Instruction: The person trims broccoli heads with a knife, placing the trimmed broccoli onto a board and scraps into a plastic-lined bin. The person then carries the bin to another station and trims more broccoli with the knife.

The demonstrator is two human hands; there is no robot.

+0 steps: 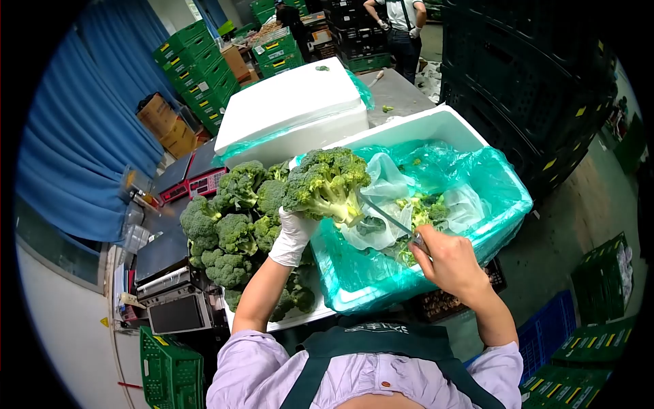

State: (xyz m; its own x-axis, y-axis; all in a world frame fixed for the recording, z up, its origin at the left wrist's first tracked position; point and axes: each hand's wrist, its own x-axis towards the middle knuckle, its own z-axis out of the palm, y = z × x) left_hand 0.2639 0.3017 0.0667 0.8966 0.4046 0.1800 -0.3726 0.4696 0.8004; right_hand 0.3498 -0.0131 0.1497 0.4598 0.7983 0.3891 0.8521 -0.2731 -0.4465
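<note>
My left hand (293, 235), in a white glove, holds a large broccoli head (327, 180) with its cut stem turned to the right. The bare fingers of my right hand (446, 262) are wrapped round the handle of a knife (388, 217), whose blade reaches up to the broccoli stem. Below them is an open white foam box (470, 126) lined with green plastic film, with thin white sheets and green trimmings inside. A pile of broccoli heads (235, 232) lies left of the box, beside my left hand.
Behind the box stands a closed foam box (289, 102). Red scales (197, 183) are at the left. Dark crates (524, 82) rise at the right, green crates (197, 68) at the back left. Two people (403, 34) stand at the back.
</note>
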